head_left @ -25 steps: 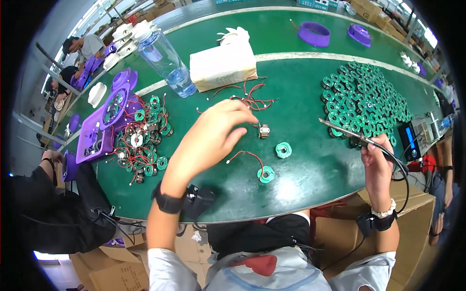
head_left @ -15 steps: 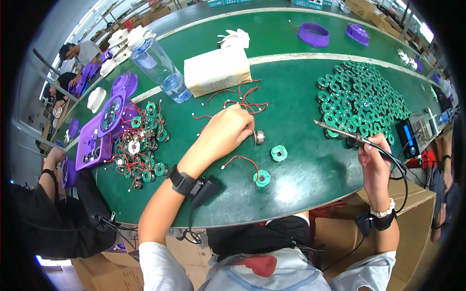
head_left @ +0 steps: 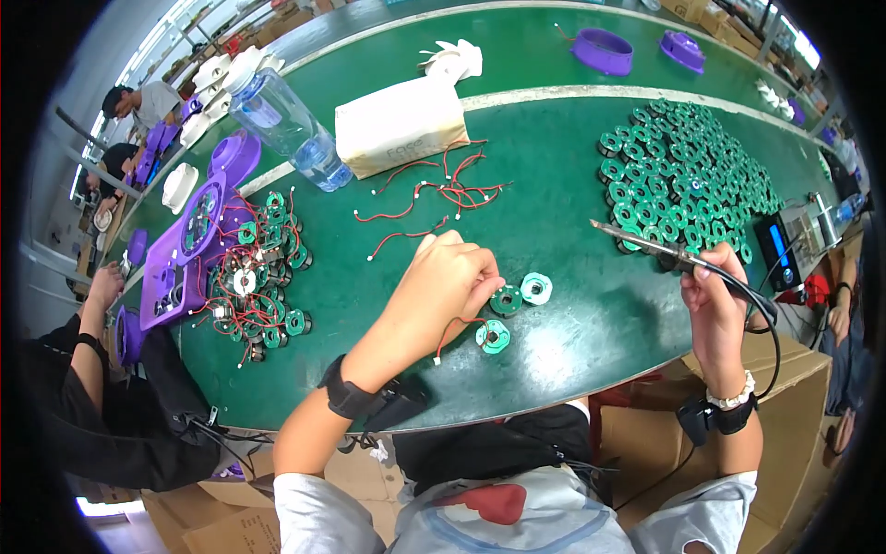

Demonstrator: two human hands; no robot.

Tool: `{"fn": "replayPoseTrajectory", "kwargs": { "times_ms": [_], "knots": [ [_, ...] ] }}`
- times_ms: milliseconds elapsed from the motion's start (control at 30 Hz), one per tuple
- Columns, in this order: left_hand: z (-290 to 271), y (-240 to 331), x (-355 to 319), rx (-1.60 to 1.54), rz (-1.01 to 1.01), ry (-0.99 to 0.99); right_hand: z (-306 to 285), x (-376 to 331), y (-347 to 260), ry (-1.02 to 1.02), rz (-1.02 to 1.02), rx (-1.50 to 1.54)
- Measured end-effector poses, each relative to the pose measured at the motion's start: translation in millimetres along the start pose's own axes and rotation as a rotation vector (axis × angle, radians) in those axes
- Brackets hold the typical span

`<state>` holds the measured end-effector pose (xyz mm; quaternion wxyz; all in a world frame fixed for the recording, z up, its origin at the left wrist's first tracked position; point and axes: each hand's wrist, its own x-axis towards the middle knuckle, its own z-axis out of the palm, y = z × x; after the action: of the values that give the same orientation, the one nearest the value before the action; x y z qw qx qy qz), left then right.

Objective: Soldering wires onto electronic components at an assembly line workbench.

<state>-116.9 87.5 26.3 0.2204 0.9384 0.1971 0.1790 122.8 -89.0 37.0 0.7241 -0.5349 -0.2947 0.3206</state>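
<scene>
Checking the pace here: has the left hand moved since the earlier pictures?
Yes. The left hand has drawn back from the loose red wires toward the table's near edge, beside the green coils.

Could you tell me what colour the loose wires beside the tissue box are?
Red wires, seen in the head view.

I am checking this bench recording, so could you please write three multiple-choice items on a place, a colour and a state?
1. Where does the water bottle lie?
A. left of the tissue pack
B. among the loose coils
C. by the right hand

2. What colour are the loose wires?
A. blue
B. red
C. yellow

3. What is the right hand doing?
A. resting empty
B. holding a soldering iron
C. gripping a bottle

Answers: 1 A, it lies left of the pack; 2 B, red; 3 B, fingers wrap the handle.
</scene>
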Motion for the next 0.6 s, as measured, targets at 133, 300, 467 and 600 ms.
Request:
{"fn": "replayPoseTrajectory", "kwargs": {
  "times_ms": [133,300,467,600],
  "knots": [
    [0.7,2.7,-4.5,-0.151,-0.069,0.026,6.3,-3.2,-0.8,-0.006,0.035,-0.022],
    [-17.8,4.5,-10.5,-0.067,0.028,-0.04,9.2,-6.3,-0.9,-0.017,0.072,-0.02],
    [-5.1,4.0,-10.7,-0.389,-0.101,-0.061,12.9,-10.0,2.7,-0.046,0.088,-0.044],
    [15.5,15.0,-12.9,-0.572,-0.213,0.022,19.4,-12.1,4.4,-0.075,0.089,-0.079]
  ]
}}
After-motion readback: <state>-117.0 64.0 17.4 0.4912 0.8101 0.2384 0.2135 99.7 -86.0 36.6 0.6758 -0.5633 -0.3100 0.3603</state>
